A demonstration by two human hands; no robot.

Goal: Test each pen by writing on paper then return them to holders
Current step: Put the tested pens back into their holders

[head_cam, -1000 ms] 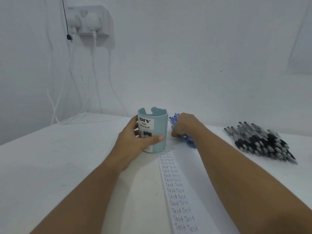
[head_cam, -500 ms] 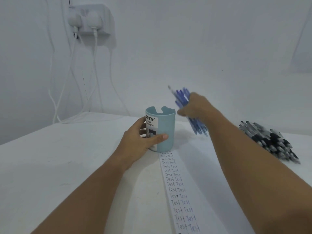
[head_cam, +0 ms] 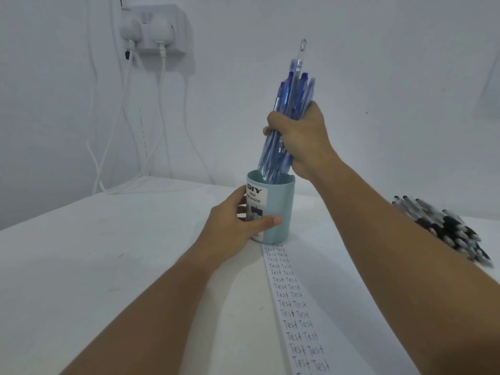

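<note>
Bundle of blue pens (head_cam: pixel 290 104) stood near upright, long axis vertical with a slight lean, top ends tipped right of the bottom ends. One clear pen stuck out above the rest. Lower ends were inside the mouth of the pen holder (head_cam: pixel 281 209); which end was the writing tip couldn't be told. Right hand (head_cam: pixel 300 139) was fisted around the middle of the bundle, directly above the holder. Left hand (head_cam: pixel 238 220) wrapped the holder's left side, thumb across the front just below the label reading "DIY DESK ORGANIZER".

Holder was pale teal, upright, with a notched rim, standing on the white worktop (head_cam: pixel 108 253). Its base touched the far end of the paper (head_cam: pixel 319 293), which ran from the holder toward the camera, its left margin filled with paired "Test Test" lines.

Pile of black pens (head_cam: pixel 446 228) lay on the worktop well right of the holder, partly cut by the right forearm, blurred.

White wall stood behind the holder. A double wall socket (head_cam: pixel 154 28) sat high and left of the holder, with two white plugs in it; white cables (head_cam: pixel 159 109) hung from it down to the worktop's back edge, left of the holder.
</note>
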